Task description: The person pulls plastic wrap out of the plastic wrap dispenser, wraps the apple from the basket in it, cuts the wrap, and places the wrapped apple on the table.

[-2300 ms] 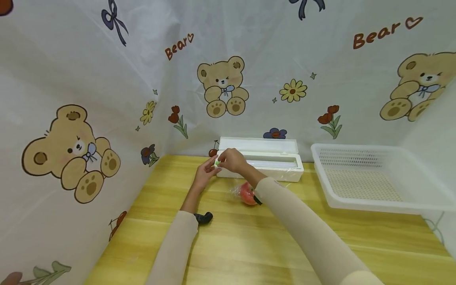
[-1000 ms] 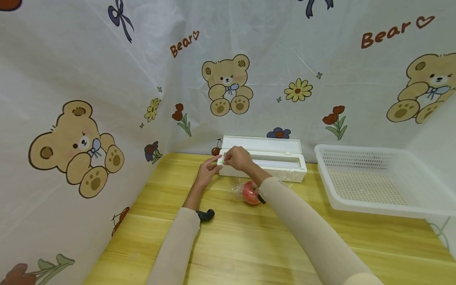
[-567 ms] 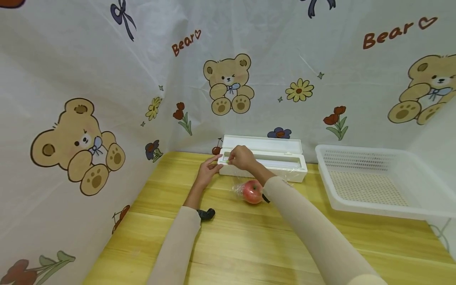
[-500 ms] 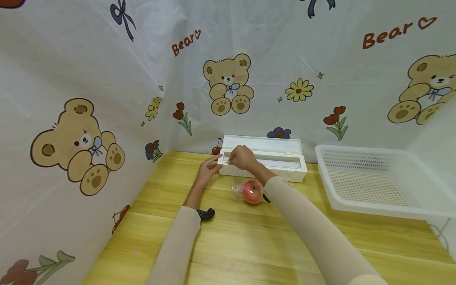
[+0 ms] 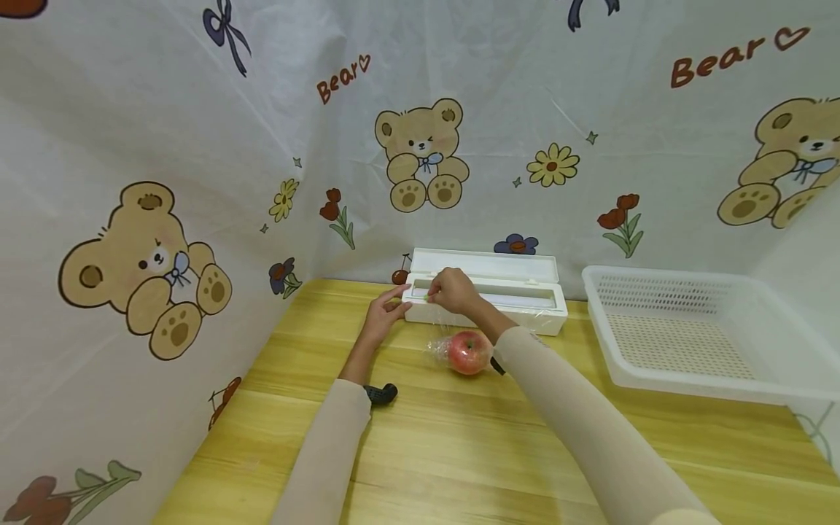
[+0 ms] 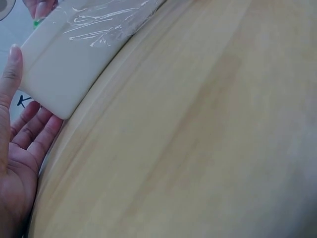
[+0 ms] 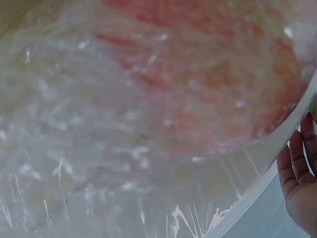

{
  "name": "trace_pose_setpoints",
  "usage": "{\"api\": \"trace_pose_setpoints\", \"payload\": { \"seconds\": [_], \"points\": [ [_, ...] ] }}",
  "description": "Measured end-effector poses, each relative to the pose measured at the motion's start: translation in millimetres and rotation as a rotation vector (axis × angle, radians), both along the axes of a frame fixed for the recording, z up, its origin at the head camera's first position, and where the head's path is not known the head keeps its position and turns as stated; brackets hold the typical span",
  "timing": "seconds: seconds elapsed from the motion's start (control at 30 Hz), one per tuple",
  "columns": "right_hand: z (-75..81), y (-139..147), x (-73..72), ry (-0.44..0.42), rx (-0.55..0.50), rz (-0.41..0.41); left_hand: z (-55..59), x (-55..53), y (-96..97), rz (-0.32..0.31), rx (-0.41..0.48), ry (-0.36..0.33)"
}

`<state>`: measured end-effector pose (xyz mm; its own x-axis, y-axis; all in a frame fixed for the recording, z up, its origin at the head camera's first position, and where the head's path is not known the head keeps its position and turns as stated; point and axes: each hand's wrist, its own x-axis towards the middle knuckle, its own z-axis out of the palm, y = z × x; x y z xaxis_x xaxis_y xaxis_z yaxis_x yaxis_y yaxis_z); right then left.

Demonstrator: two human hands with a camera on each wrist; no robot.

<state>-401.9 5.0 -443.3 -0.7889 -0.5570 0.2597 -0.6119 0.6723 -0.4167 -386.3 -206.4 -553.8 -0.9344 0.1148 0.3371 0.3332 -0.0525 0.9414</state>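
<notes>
A white cling film dispenser [image 5: 518, 321] lies on the table with its lid [image 5: 485, 264] raised behind it. My left hand [image 5: 383, 312] holds its left end, thumb and fingers at the corners; the left wrist view shows the fingers [image 6: 42, 131] against the end. My right hand [image 5: 454, 292] pinches the small green slide cutter [image 5: 426, 297] on the front edge, left of middle. Clear film [image 6: 106, 25] hangs over the dispenser's front. Close before it sits a red apple [image 5: 469, 354] with crumpled film [image 5: 438, 351] about it; wrapped apple [image 7: 198, 74] fills much of the right wrist view.
A white perforated plastic basket [image 5: 643, 370] stands to the right of the dispenser. The wooden table [image 5: 446, 452] backs onto a bear-print cloth [image 5: 485, 87]. Black wrist cameras [image 5: 380, 394] show below the hands, the right one close to the apple.
My right hand has slid rightward from the dispenser's left end, taking the green cutter along its edge. The right forearm shifted right, uncovering more of the apple. My left hand stays put.
</notes>
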Motion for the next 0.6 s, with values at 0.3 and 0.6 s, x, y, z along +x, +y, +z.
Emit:
{"api": "trace_pose_setpoints", "payload": {
  "seconds": [0.3,0.6],
  "points": [
    [-2.4,4.3,-1.9,-0.021,-0.013,-0.001,-2.1,-1.6,-0.1,0.057,-0.053,-0.019],
    [-2.2,8.5,-2.2,-0.029,-0.023,-0.007,14.3,9.3,0.4,0.026,-0.06,0.039]
  ]
}}
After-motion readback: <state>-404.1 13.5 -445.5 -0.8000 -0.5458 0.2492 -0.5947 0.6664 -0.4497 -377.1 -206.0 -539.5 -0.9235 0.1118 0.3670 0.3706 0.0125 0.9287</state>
